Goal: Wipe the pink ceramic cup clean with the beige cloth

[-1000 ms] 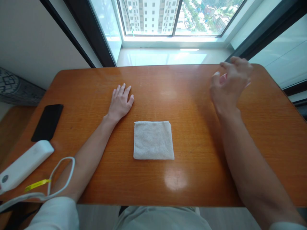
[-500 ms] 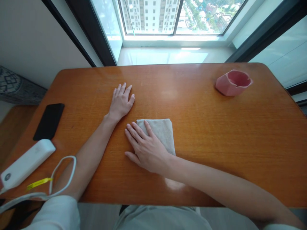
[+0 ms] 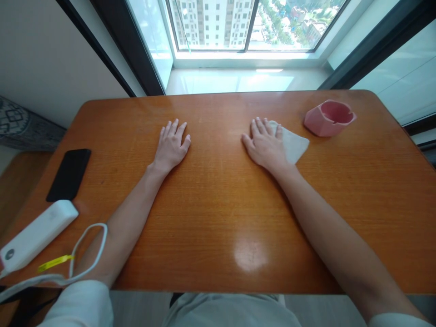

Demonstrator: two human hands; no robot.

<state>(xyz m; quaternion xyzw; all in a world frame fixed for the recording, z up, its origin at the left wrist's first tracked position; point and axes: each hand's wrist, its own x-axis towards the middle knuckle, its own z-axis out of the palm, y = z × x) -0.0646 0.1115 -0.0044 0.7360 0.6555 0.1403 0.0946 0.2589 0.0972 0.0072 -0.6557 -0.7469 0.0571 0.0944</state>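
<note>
My right hand [image 3: 268, 141] lies flat on a folded pale cloth [image 3: 295, 141], its fingers stretched toward the far edge. Part of the cloth is hidden under the palm; a corner sticks out on the right. My left hand [image 3: 171, 145] rests palm down on the bare tabletop with fingers spread, holding nothing. Both forearms reach across the brown wooden table [image 3: 204, 227] from its near edge.
Right of the cloth stands a pink angular pot [image 3: 318, 120]. At the left lie a black phone [image 3: 69, 175] and a white power strip [image 3: 39, 236], whose cable [image 3: 102, 247] loops over my left forearm. A window sits beyond the table.
My right hand has slid away from me and to the right, taking the cloth from the table's middle to near the pink pot. My left hand has stayed in place.
</note>
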